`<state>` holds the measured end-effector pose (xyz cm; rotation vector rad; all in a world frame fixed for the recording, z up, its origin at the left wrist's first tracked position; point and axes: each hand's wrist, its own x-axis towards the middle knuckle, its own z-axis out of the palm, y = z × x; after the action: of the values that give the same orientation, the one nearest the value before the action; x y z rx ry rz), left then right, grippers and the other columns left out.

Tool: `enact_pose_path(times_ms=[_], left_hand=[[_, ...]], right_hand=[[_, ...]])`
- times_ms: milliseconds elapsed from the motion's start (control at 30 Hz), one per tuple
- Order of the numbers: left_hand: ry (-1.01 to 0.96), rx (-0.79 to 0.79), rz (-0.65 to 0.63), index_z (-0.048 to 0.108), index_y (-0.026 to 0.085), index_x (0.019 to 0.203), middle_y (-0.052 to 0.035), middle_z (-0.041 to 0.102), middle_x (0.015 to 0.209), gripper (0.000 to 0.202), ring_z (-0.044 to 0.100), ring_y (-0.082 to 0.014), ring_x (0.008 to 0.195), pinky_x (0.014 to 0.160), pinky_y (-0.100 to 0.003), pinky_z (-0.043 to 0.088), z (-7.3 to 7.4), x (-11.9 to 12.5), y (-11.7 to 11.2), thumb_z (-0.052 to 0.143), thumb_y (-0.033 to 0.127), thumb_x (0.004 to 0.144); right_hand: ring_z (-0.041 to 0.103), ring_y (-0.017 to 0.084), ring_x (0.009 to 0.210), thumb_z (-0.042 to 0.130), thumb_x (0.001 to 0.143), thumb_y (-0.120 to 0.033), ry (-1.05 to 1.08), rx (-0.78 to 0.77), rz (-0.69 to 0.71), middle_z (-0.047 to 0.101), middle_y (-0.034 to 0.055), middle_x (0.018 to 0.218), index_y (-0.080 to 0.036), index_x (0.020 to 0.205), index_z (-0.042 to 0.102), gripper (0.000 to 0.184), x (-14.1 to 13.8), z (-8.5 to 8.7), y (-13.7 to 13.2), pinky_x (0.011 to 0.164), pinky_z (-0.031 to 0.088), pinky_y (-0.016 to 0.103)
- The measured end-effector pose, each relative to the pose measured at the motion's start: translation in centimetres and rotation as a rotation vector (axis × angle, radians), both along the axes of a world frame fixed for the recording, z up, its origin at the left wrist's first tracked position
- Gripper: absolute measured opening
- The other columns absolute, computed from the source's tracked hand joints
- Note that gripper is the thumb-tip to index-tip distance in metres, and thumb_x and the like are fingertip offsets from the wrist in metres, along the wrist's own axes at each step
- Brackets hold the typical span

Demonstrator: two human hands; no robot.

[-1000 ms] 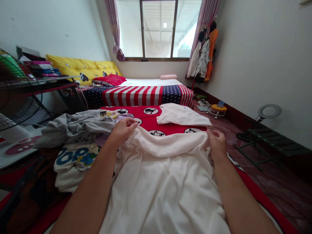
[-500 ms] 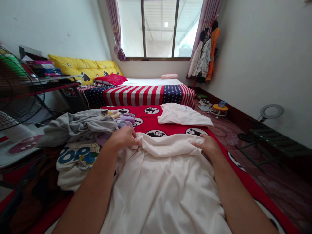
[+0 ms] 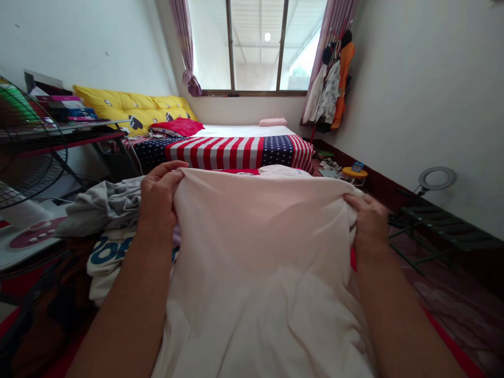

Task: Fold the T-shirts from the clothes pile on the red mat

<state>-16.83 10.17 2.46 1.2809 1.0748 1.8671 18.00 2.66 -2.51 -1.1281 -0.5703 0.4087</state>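
A cream-white cloth garment (image 3: 260,241) is stretched wide between my two hands, its far edge raised and pulled taut. My left hand (image 3: 159,194) pinches the far left corner, fingers closed on the fabric. At the far right corner my right hand (image 3: 368,212) grips the same garment, thumb over the edge. The lower part of the cloth lies in loose folds toward me. Which kind of garment it is, I cannot tell. Behind the raised edge, another white folded garment (image 3: 283,170) shows only in part.
Left of my arm lie a heap of grey clothes (image 3: 102,205) and a printed white shirt (image 3: 110,252). A fan (image 3: 27,147) stands at far left. Beyond is a bed with a striped, starred cover (image 3: 220,152). On the right are a green folding stool (image 3: 444,226) and a ring light (image 3: 437,178).
Both hands have lifted the garment's far edge and moved apart, stretching the cloth flat. The raised fabric now hides most of the red patterned cover and the folded white garment behind.
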Motion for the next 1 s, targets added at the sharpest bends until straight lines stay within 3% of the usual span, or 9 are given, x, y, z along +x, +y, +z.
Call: enact_pose_path(times_ms=[100, 200, 300, 433, 500, 600, 733, 867, 1000], left_hand=[[0.368, 0.172, 0.297, 0.071, 0.016, 0.093, 0.0008, 0.063, 0.074, 0.025, 0.051, -0.0108, 0.062, 0.06, -0.021, 0.04, 0.8, -0.6, -1.2, 0.059, 0.026, 0.074], [0.905, 0.056, 0.526, 0.073, 0.022, 0.093, -0.0003, 0.062, 0.068, 0.025, 0.054, -0.0173, 0.065, 0.064, -0.027, 0.04, 1.1, -1.4, -1.7, 0.055, 0.029, 0.077], [1.239, -0.163, 0.208, 0.075, 0.023, 0.078, -0.0001, 0.061, 0.06, 0.018, 0.057, -0.0207, 0.062, 0.06, -0.029, 0.039, 1.1, -2.3, -1.6, 0.06, 0.026, 0.068], [0.988, -0.288, -0.3, 0.073, 0.02, 0.075, 0.0014, 0.055, 0.052, 0.017, 0.052, -0.0159, 0.047, 0.047, -0.026, 0.039, 0.5, -1.9, -1.1, 0.062, 0.03, 0.066], [0.596, -0.215, -0.256, 0.071, 0.018, 0.084, 0.001, 0.058, 0.058, 0.023, 0.055, -0.0144, 0.048, 0.049, -0.025, 0.045, -0.4, -0.8, -0.5, 0.062, 0.034, 0.069], [0.222, -0.035, -0.097, 0.066, 0.016, 0.103, -0.0059, 0.07, 0.09, 0.035, 0.068, -0.0194, 0.08, 0.075, -0.031, 0.055, -2.6, 1.1, 1.2, 0.061, 0.033, 0.073], [0.405, -0.037, -0.148, 0.054, 0.015, 0.128, -0.0127, 0.051, 0.139, 0.057, 0.044, -0.0251, 0.133, 0.108, -0.036, 0.039, -6.1, 2.2, 3.8, 0.061, 0.032, 0.075], [0.794, -0.112, -0.087, 0.052, 0.013, 0.132, -0.0143, 0.044, 0.145, 0.065, 0.027, -0.0277, 0.142, 0.117, -0.041, 0.02, -8.0, 2.0, 5.1, 0.064, 0.032, 0.071], [0.851, -0.087, -0.129, 0.055, 0.014, 0.13, -0.0147, 0.046, 0.144, 0.062, 0.038, -0.0289, 0.136, 0.115, -0.043, 0.025, -8.4, 1.8, 5.1, 0.064, 0.035, 0.073]], right_hand=[[0.053, 0.011, 0.057, 0.07, 0.062, -0.026, -0.124, 0.119, -0.019, 0.062, -0.0023, 0.07, -0.019, 0.081, 0.067, 0.02, -0.9, 2.0, -1.2, 0.054, 0.043, 0.022], [0.054, 0.012, 0.058, 0.07, 0.064, -0.03, -0.229, 0.013, 0.1, 0.063, -0.001, 0.071, -0.019, 0.084, 0.068, 0.023, -1.1, 2.6, -1.9, 0.052, 0.043, 0.023], [0.055, 0.015, 0.053, 0.074, 0.057, -0.033, -0.261, -0.309, 0.391, 0.065, 0.0018, 0.069, -0.017, 0.084, 0.07, 0.031, -1.1, 2.5, -2.2, 0.046, 0.042, 0.024], [0.058, 0.016, 0.055, 0.073, 0.058, -0.033, -0.264, -0.444, 0.548, 0.067, 0.0034, 0.07, -0.016, 0.082, 0.07, 0.03, -1.1, 1.9, -1.8, 0.047, 0.046, 0.024], [0.061, 0.016, 0.065, 0.07, 0.059, -0.03, -0.225, -0.249, 0.349, 0.068, 0.0038, 0.08, -0.017, 0.088, 0.069, 0.032, -0.9, 1.1, -0.9, 0.053, 0.05, 0.024], [0.064, 0.018, 0.092, 0.065, 0.06, -0.025, -0.135, 0.048, 0.145, 0.063, 0.0049, 0.113, -0.022, 0.12, 0.057, 0.061, -0.6, -0.9, 1.0, 0.071, 0.056, 0.027], [0.058, 0.02, 0.114, 0.066, 0.063, -0.028, -0.112, -0.104, 0.308, 0.05, 0.0075, 0.135, -0.028, 0.145, 0.026, 0.091, 0.1, -4.9, 3.0, 0.086, 0.054, 0.032], [0.058, 0.024, 0.114, 0.073, 0.06, -0.033, -0.234, -0.367, 0.243, 0.056, 0.011, 0.127, -0.021, 0.142, 0.035, 0.09, 1.3, -8.3, 3.6, 0.094, 0.051, 0.036], [0.064, 0.024, 0.1, 0.077, 0.056, -0.034, -0.195, -0.315, 0.192, 0.061, 0.0089, 0.115, -0.02, 0.13, 0.047, 0.081, 1.9, -8.7, 3.3, 0.083, 0.056, 0.038]])
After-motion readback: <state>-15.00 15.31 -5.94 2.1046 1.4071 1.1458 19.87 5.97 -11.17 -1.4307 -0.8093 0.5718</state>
